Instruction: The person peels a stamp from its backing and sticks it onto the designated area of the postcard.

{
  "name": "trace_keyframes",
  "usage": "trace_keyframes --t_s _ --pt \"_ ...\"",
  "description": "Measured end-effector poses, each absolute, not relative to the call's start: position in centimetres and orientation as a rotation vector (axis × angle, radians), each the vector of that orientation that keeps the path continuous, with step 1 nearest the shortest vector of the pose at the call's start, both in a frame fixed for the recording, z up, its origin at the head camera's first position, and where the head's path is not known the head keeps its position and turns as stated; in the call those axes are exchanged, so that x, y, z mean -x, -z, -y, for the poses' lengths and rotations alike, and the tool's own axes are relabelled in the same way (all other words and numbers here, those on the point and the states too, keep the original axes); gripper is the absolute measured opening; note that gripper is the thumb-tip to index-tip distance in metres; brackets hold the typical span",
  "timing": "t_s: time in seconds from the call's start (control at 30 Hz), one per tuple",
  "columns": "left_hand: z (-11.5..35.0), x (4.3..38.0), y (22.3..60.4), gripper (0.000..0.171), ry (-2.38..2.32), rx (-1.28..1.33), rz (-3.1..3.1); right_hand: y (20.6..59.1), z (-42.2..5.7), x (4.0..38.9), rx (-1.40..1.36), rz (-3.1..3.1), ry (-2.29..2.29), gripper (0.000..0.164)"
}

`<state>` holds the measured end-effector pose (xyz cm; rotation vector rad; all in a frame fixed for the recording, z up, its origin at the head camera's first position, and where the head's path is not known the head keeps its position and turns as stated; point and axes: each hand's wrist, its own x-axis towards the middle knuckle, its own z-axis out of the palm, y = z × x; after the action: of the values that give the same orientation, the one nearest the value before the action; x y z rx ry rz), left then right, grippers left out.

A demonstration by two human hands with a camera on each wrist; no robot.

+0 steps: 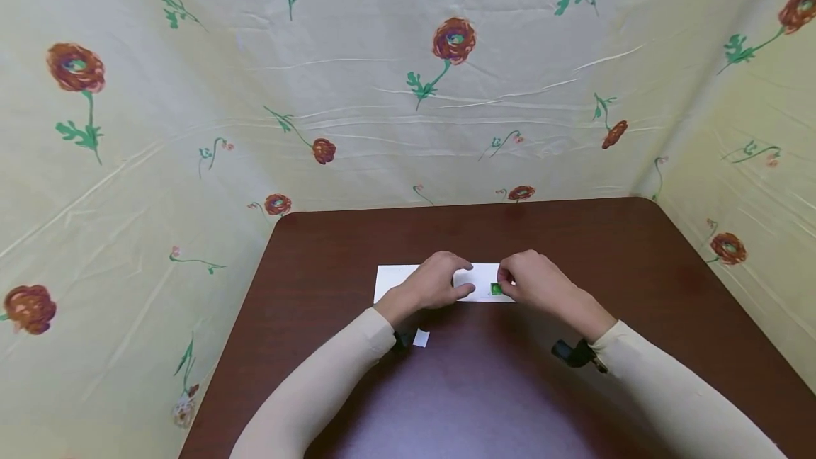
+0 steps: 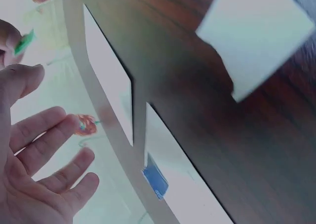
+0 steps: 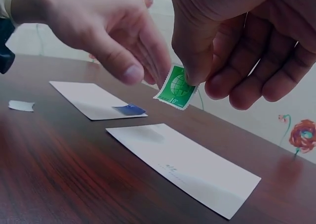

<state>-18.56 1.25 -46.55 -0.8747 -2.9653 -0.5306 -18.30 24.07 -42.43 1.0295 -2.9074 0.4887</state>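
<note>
taking the person's side of the table as six o'clock, we see two bare hands near its twelve o'clock edge. the right hand pinches a green stamp between thumb and forefinger; its other fingers bend loosely and hold nothing. the stamp, printed with a pale globe, sits at nine o'clock of that hand, tilted in the air above the right card and clear of it. the left hand faces it from the nine o'clock side, thumb and fingers spread apart, with nothing in its grasp.

the right card is white and carries faint small marks. at nine o'clock of it we find the left card, also white, with a narrow strip of bare table between them. a blue stamp lies on the left card at its three o'clock end; the left hand hides it from the head view, but both wrist views show it. a small white scrap rests on the brown wood toward seven o'clock of the left hand. we also see pale sleeves on both arms, and a black device at the right wrist, toward five o'clock of the hand. at twelve o'clock, behind the table, hangs a pale cloth printed with red flowers on green stems.
</note>
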Motion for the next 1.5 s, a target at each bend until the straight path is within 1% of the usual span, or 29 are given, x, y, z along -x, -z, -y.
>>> trace_keyframes --t_s 0.27,0.43,0.53,1.0,1.17,1.3,1.4,1.5 --pt "-2.5 17.7 45.6 0.029 0.596 0.960 2.898 42.2 -23.6 18.0 -1.033 2.880 -0.530 0.012" --pt "-2.9 17.6 45.4 0.017 0.668 1.014 2.835 42.2 -23.3 17.9 -1.048 2.864 -0.560 0.013" --pt "-2.9 17.6 45.5 0.013 0.714 1.040 2.806 42.3 -23.2 17.9 -1.047 2.862 -0.569 0.013" --pt "-2.6 17.2 45.7 0.009 0.809 0.988 2.785 42.9 -23.6 17.5 -1.067 2.863 -0.615 0.005" --pt "-2.7 17.1 45.8 0.008 0.829 0.964 2.797 43.1 -23.5 17.2 -1.109 2.837 -0.661 0.006" --pt "-2.7 17.1 45.9 0.004 0.843 0.888 2.763 43.2 -23.3 17.1 -1.126 2.795 -0.674 0.008" --pt "-2.8 17.1 46.0 0.008 0.835 0.813 2.743 43.2 -23.3 17.1 -1.124 2.772 -0.676 0.008" --pt "-2.8 17.0 45.9 0.008 0.857 0.802 2.753 43.3 -23.2 17.1 -1.116 2.768 -0.685 0.007"
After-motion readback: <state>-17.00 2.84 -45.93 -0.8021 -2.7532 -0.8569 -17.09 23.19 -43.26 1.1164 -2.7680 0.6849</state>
